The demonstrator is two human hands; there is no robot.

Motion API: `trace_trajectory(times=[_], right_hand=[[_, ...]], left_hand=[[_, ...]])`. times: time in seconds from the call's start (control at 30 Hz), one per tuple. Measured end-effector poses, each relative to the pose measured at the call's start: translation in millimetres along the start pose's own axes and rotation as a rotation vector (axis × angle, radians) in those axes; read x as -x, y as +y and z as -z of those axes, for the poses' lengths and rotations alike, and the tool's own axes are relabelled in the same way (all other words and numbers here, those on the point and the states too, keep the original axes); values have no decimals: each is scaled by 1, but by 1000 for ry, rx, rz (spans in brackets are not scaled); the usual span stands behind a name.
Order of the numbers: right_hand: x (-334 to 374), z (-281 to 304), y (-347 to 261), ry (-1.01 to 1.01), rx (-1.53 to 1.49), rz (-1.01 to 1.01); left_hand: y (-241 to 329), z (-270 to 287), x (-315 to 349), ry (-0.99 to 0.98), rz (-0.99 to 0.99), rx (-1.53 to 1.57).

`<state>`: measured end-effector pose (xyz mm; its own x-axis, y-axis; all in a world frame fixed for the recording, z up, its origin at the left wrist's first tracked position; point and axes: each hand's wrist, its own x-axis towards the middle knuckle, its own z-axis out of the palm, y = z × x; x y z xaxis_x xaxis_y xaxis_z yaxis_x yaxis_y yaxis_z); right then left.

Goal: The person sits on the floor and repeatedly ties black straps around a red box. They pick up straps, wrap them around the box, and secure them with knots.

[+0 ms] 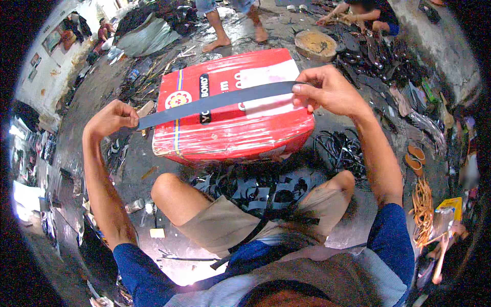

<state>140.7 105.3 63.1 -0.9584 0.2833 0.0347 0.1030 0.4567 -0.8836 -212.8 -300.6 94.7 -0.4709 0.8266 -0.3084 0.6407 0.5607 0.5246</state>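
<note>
A long flat black strip (pixel 220 101), perhaps rubber, stretches between my two hands above a red cardboard box (pixel 204 134). My left hand (pixel 113 116) is closed, pinching the strip's left end between thumb and fingers. At the other end, my right hand (pixel 330 92) grips the strip with thumb on top and fingers curled beneath. The strip bows slightly upward toward its right side. The box stands on the floor in front of my bent legs, its top covered in shiny, wrinkled wrapping with a white patch. Dark cut scraps (pixel 266 194) lie between my knees.
Black strips (pixel 340 153) lie tangled right of the box. Beyond it are a round wooden block (pixel 315 46), a person's bare feet (pixel 217 43) and a crouching person's arm (pixel 353 18). Sandals (pixel 415 159) and a bundle of tan strips (pixel 423 212) are at the right.
</note>
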Motion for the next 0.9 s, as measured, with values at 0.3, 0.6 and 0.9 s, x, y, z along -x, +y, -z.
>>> trace_trajectory(times=[0.3,0.6,0.9], right_hand=[[-20,-21,6,169,633,199],[-2,-26,5,374,632,295],[4,-12,10,294,749,280]], left_hand=[[162,-138,-126,825,-514,27],[228,-209,-140,592,-527,445],[230,-208,-140,622,-554,358]])
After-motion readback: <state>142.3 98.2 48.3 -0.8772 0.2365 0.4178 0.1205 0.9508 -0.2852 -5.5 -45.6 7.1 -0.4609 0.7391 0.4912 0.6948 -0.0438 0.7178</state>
